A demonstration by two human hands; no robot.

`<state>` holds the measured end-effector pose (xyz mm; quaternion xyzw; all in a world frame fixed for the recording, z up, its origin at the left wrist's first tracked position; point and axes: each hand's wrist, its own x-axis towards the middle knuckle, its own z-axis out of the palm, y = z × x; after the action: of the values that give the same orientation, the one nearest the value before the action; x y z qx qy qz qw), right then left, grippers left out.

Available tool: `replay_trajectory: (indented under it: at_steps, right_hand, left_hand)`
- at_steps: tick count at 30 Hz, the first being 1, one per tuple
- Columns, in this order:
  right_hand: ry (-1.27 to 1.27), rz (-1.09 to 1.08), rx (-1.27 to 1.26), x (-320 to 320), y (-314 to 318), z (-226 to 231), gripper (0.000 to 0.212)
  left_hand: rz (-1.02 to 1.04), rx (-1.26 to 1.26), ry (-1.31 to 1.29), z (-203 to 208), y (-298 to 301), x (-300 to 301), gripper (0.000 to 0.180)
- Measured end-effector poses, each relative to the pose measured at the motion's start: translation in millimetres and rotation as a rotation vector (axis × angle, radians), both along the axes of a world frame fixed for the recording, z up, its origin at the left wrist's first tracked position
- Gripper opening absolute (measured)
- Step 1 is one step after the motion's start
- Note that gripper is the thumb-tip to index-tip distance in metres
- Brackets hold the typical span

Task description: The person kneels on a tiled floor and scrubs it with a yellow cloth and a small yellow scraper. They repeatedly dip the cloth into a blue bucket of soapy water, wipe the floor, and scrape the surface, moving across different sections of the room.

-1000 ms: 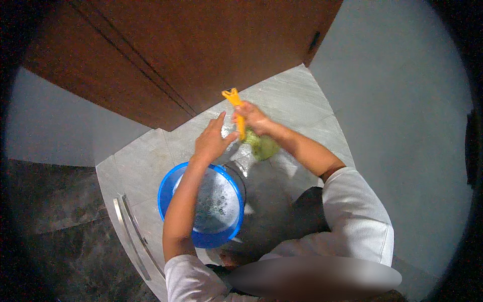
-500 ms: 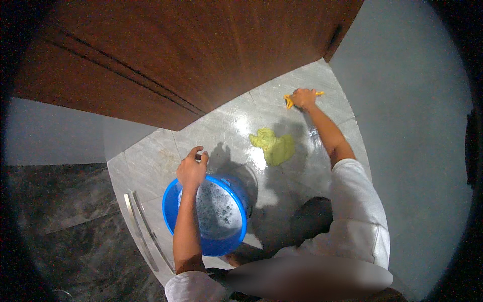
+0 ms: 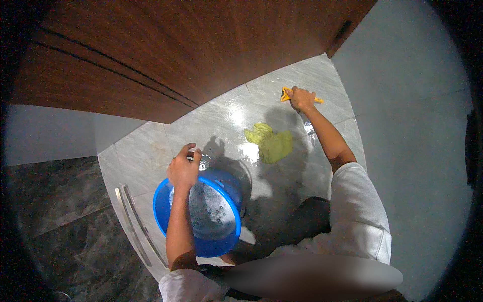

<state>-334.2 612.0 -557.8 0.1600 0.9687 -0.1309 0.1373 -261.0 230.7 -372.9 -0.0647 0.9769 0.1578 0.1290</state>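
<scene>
Head view, looking steeply down, floor [image 3: 151, 146] near

Bucket [image 3: 201, 211] down near the front-left edge of the floor [image 3: 146, 151], left hand [image 3: 183, 168] right over its far rim. Rag [image 3: 270, 143] mid-floor, beyond and right of the bucket. Right hand [image 3: 301, 98] out at the far edge on a scraper [image 3: 288, 93], by the wooden door [image 3: 201, 45]. Metal threshold strip [image 3: 133, 224] left of the bucket.
</scene>
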Motion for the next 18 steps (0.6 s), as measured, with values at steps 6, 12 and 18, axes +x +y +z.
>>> replay_trajectory:
  at_steps: [6,12,18]
  right_hand:
    - [0.077,0.047,-0.139,46,-14,-20,0.040]
    - [0.174,-0.012,-0.056,23,-31,-27,0.044]
    - [0.162,-0.006,-0.062,34,-37,-26,0.035]
  left_hand:
    - [-0.008,-0.012,-0.004,-3,-1,-1,0.030]
    - [-0.006,-0.016,0.000,-4,-1,-3,0.029]
    - [-0.015,-0.005,0.017,-4,-2,0,0.030]
